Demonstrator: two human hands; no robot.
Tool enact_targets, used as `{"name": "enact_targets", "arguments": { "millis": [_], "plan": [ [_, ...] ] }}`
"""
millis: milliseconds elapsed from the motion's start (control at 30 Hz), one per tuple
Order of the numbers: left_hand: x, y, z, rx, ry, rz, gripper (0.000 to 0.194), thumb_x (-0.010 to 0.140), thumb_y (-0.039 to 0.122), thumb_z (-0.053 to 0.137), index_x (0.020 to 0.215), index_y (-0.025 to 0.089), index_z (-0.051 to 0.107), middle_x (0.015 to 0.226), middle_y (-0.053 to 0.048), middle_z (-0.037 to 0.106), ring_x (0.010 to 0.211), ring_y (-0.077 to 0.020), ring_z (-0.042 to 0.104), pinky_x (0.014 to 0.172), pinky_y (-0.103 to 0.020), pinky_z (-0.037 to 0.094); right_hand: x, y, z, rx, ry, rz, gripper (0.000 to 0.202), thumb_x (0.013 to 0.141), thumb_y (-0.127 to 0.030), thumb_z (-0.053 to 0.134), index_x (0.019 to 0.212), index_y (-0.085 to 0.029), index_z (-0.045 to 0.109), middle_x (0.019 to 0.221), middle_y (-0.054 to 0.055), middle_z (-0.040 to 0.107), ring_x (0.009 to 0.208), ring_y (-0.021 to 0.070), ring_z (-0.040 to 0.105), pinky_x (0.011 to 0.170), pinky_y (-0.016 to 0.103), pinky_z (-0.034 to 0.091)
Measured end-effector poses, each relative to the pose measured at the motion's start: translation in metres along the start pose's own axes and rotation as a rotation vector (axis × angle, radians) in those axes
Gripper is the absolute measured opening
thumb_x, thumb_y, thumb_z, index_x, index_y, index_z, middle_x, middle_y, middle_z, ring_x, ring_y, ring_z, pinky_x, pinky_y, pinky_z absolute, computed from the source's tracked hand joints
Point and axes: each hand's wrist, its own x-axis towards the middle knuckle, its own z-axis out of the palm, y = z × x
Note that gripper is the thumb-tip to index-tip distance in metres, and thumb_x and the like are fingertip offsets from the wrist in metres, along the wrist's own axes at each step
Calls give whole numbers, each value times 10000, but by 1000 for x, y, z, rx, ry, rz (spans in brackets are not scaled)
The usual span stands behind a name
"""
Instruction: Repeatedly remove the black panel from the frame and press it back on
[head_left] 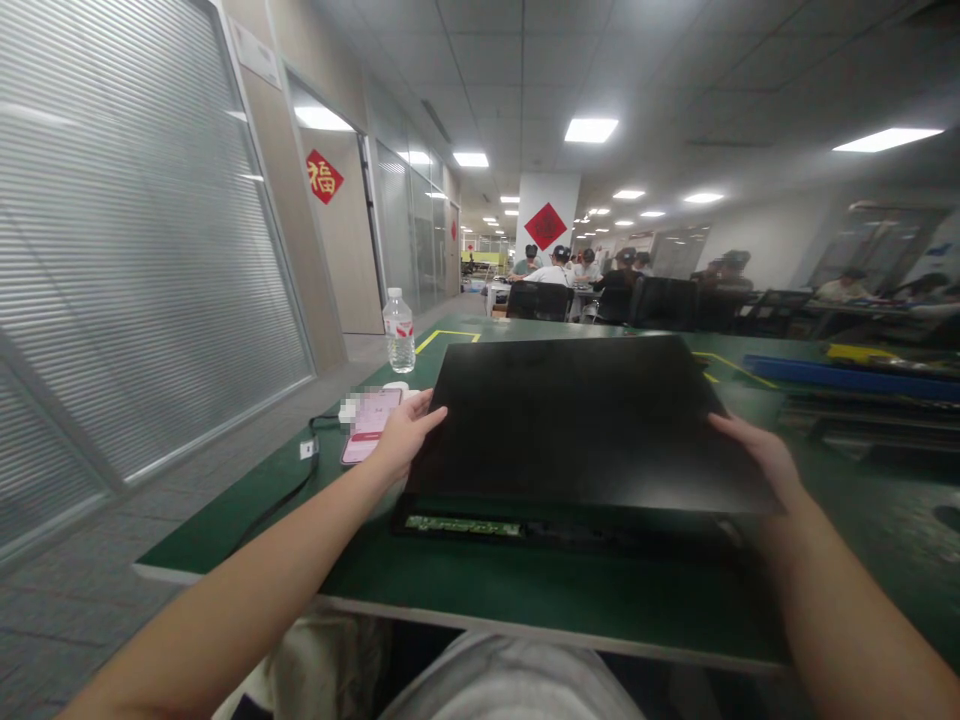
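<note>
A flat black rectangular panel point(585, 420), like a screen panel, is held tilted over the green table by both hands. My left hand point(409, 435) grips its left edge, thumb on the top face and fingers at the side. At the right edge, my right hand point(761, 460) holds it the same way, the lower part of that hand blurred. Under the panel's near edge a green circuit board point(465, 526) shows in a dark frame point(600, 537) lying on the table. The rest of that frame is hidden beneath the panel.
Left of the panel lie a phone point(371, 425) with a lit screen and a black cable point(289, 500). A water bottle point(400, 332) stands behind them on the green table point(525, 590). A long blue strip point(847, 375) and dark parts lie at right. Several people sit at tables farther back.
</note>
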Motion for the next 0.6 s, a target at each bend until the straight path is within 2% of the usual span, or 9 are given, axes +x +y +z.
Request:
{"name": "enact_targets", "arguments": {
  "millis": [67, 167, 300, 433, 600],
  "plan": [
    [-1, 0, 0, 76, -37, -32, 675, 624, 480, 850, 1189, 143, 697, 1243, -137, 718, 1247, -343, 597, 1074, -491, 431, 3, -3, 1, 10, 39, -4, 322, 733, -94, 598, 1003, -210, 729, 802, 32, 755, 632, 220, 718, 689, 372, 637],
    [-1, -1, -2, 279, -102, -42, 652, 700, 556, 768, 1209, 153, 700, 1218, -127, 732, 1227, -341, 608, 1072, -494, 423, 6, -7, 0, 55, 179, -30, 239, 758, -74, 553, 876, -194, 722, 746, 31, 733, 589, 190, 692, 658, 331, 632],
    [1, -5, -7, 580, -145, 13, 576, 797, 568, 640, 1191, 153, 711, 1264, -137, 706, 1226, -355, 603, 1084, -508, 405, 9, -9, -1, 91, 319, -193, 265, 695, 28, 553, 738, -193, 692, 667, -7, 678, 509, 124, 612, 617, 244, 605],
    [3, -7, -12, 886, -163, 120, 544, 835, 505, 571, 1225, 140, 677, 1296, -158, 663, 1236, -340, 585, 1101, -493, 395, 15, -8, -4, 165, 381, -292, 224, 665, 39, 557, 672, -158, 664, 658, 5, 645, 505, 116, 575, 686, 294, 615],
    [-1, -9, -16, 1050, -280, 133, 544, 820, 465, 573, 1248, 138, 646, 1292, -160, 623, 1225, -319, 582, 1102, -466, 412, 25, -9, -10, 282, 482, -351, 170, 610, -8, 561, 694, -144, 616, 694, 24, 626, 573, 143, 601, 595, 322, 604]
  ]
}}
